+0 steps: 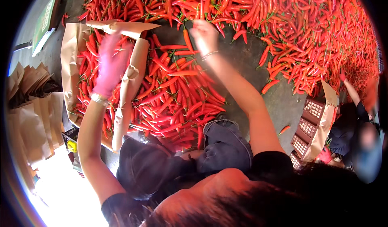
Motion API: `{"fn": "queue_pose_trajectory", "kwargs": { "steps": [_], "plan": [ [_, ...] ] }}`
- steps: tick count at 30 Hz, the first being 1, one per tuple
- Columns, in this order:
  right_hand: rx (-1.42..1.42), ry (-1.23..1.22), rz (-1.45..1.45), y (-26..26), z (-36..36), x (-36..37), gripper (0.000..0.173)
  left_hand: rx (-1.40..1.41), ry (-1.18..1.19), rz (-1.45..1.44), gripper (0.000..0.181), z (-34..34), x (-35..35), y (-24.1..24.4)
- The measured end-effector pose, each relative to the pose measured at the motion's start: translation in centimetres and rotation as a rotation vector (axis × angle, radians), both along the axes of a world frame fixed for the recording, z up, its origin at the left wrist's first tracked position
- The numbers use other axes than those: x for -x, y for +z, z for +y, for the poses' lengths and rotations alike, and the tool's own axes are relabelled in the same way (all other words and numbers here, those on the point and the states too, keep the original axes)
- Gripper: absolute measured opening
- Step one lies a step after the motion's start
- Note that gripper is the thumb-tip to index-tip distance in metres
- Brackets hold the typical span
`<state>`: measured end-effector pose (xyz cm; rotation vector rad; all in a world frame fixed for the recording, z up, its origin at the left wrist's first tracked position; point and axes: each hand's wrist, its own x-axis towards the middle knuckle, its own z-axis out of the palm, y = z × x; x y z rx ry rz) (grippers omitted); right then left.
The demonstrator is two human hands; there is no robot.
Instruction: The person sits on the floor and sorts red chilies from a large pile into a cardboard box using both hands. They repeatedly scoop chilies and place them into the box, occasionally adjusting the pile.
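My left hand [110,65], in a pink glove and blurred by motion, is over a container lined with brown kraft paper [130,75]. Red chili peppers [88,87] fill this container. I see nothing held in the gloved fingers, which look spread. My right hand [204,34] is bare, wears a thin bracelet and is also blurred. It is at the near edge of a large heap of red chilies [257,6]. One chili [187,39] lies close by its fingertips; whether they grip anything is unclear. Between my arms a smaller pile of chilies [175,96] reaches my knees.
Folded brown paper bags [36,115] stand at the left, near a black plastic crate [70,134] with a yellow object [72,146]. A green box [45,21] is at upper left. At right, a co-worker [345,127] sits beside a brown plastic crate [306,124] with paper lining.
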<state>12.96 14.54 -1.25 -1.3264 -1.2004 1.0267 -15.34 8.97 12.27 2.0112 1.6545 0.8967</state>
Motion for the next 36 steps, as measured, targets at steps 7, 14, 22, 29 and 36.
{"fn": "queue_pose_trajectory", "kwargs": {
  "steps": [7, 14, 22, 29, 36],
  "plan": [
    [-0.027, -0.073, -0.650, -8.6, 6.1, -6.9, 0.070, 0.558, 0.124, -0.405, 0.058, 13.7, -16.5, -20.5],
    [0.075, -0.030, -0.266, -11.3, 8.6, -7.4, 0.080, 0.463, 0.341, -0.880, 0.073, 13.1, -24.0, -22.3],
    [0.291, 0.334, -0.061, -9.8, -0.6, -14.0, 0.054, 0.814, 0.209, -1.621, 0.036, 1.4, -27.9, -19.5],
    [0.339, 0.290, -0.515, -7.2, -10.5, -23.6, 0.062, 0.963, 0.580, -1.734, 0.018, -7.9, -23.1, -22.2],
    [0.296, 0.257, -0.579, -8.3, -11.6, -23.7, 0.057, 0.995, 0.619, -1.409, 0.016, -10.7, -26.9, -21.5]
  ]
}}
